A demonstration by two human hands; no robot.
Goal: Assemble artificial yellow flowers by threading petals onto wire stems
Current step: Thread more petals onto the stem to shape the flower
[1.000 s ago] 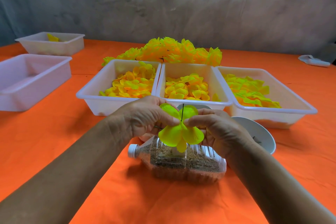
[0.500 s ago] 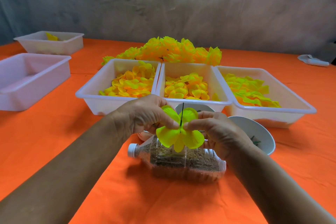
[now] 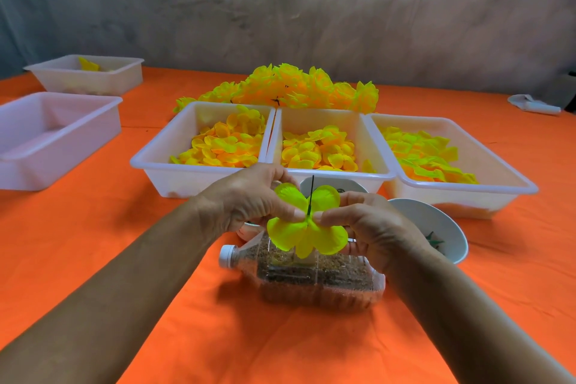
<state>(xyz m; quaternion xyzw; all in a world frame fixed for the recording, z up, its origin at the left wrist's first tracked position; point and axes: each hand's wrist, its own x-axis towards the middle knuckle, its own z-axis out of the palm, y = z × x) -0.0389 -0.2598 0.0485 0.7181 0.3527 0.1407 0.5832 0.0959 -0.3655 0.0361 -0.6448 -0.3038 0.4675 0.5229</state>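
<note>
step: seating petal layer (image 3: 307,224) on wire stem (image 3: 310,195) | left hand (image 3: 249,199) and right hand (image 3: 367,221): each grip pinches petal beside centre hole, keeping it square to wire | stem pokes up between grips, likely anchored in sand-filled bottle (image 3: 311,277) below on desk (image 3: 93,243)

Five white plastic trays stand on the orange cloth: three in a row at the centre, the left tray (image 3: 162,162), the middle tray (image 3: 330,121) and the right tray (image 3: 498,165), each holding loose yellow petals too many to count, and two at the upper left, the near tray (image 3: 62,146) and the far tray (image 3: 93,78). One heap of finished flowers (image 3: 286,87) lies behind the row. Two bowls show at centre right, the back bowl (image 3: 346,185) and the front bowl (image 3: 436,221). One capped plastic bottle (image 3: 311,277) lies low in the frame. Two hands, the left hand (image 3: 249,199) and the right hand (image 3: 371,224), share one four-lobed petal piece (image 3: 305,224) on one dark wire stem (image 3: 311,193).
</note>
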